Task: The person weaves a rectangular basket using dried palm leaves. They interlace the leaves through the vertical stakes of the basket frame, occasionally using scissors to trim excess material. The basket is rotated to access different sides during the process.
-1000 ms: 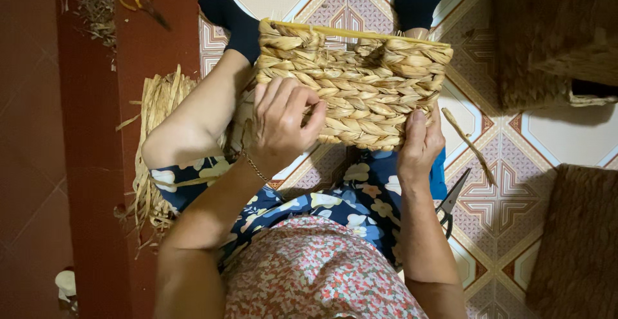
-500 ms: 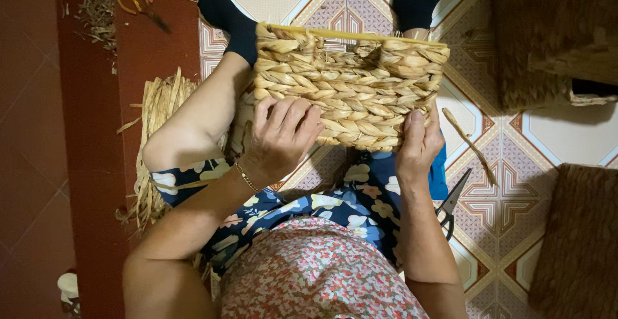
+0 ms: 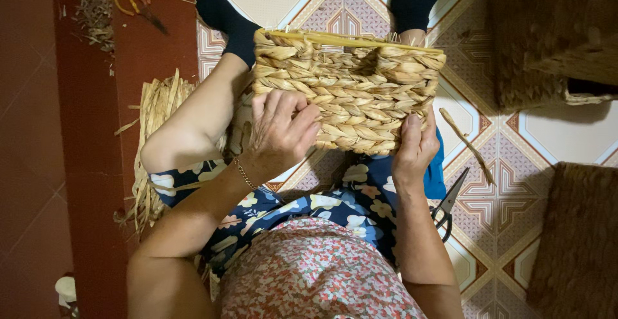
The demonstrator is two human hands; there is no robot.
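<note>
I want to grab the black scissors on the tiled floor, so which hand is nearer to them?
Right. The right hand grips the woven basket's near right corner, just above and left of the black scissors. The left hand lies on the basket's left side, farther away.

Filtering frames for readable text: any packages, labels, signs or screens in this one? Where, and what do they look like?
None in view: no package, label, sign or screen.
Only the woven basket under the left hand and right hand, scissors on the patterned tile floor, and a straw bundle.
</note>
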